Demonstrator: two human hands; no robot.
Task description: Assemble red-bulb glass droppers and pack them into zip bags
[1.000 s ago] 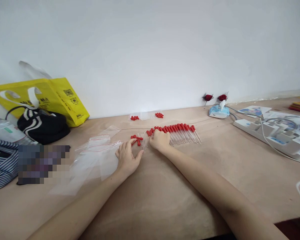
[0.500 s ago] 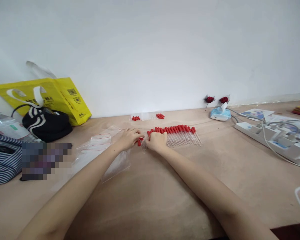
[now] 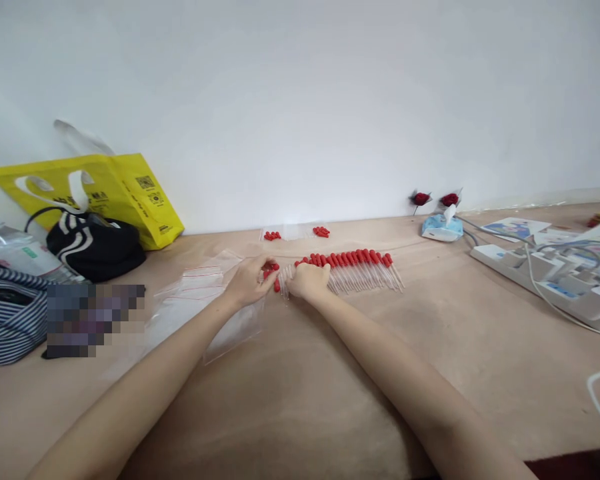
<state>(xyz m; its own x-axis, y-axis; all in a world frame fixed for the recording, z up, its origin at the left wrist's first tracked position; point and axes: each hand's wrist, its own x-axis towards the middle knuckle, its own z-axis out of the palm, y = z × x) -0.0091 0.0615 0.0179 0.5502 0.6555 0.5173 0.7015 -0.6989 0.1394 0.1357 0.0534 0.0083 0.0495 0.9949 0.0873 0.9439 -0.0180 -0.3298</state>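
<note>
A row of glass droppers with red rubber bulbs lies side by side on the table, bulbs pointing away from me. Over the left end of this row is my right hand, fingers curled; what they grip is hidden. Just left of it lie several bare glass tubes. My left hand is closed, with a red rubber bulb between thumb and fingers. More red bulbs lie right beside it. Clear plastic zip bags are spread under and left of my left forearm.
Two small groups of red bulbs rest on a clear bag by the wall. At left stand a yellow bag, a black cap and a striped pouch. A tissue pack and a white power strip with cables lie right.
My left hand has drawn back slightly, and a red bulb now shows between its fingers. The right hand has shifted a little to the left along the tubes.
</note>
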